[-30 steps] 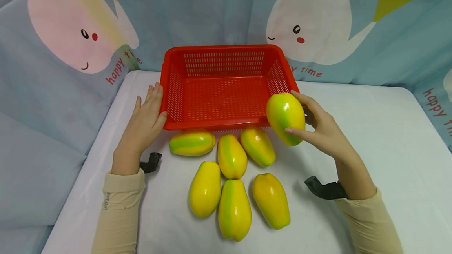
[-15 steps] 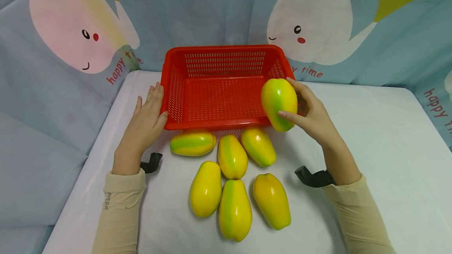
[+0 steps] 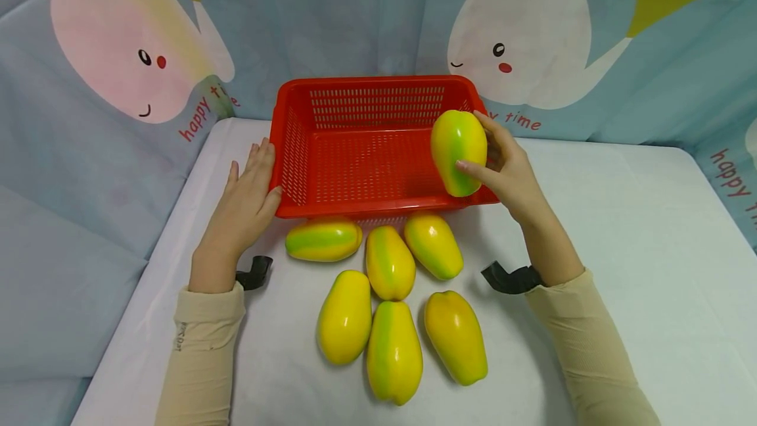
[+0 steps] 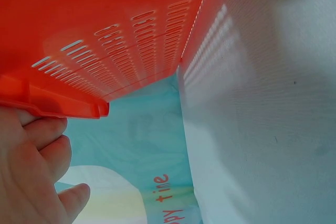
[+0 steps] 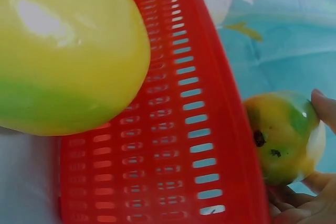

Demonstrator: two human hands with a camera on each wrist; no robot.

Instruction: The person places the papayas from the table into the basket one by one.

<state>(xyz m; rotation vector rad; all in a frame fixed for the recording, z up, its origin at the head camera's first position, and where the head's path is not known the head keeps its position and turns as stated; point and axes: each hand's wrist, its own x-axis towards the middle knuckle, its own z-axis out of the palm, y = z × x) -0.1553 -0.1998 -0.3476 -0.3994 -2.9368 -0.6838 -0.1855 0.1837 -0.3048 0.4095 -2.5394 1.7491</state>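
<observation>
Hanging above the right end of the red basket [image 3: 378, 206], one yellow-green fruit [image 3: 458, 150] is gripped between the thumb and curved fingers of the right hand [image 3: 510, 173], while the left hand [image 3: 238, 209], fingers extended, touches the basket's left side. Work looks early: one lifted, six other fruits [image 3: 344, 318] on the counter [image 3: 627, 242] nearer. Only the right wrist view shows dark marks [image 5: 259, 138] on the held fruit's end.

Smooth glossy fruit [image 3: 457, 140], shiny plastic basket [image 3: 372, 206], matt cloth bkdrop [image 3: 355, 18] & tbl cover [image 3: 627, 248]
</observation>
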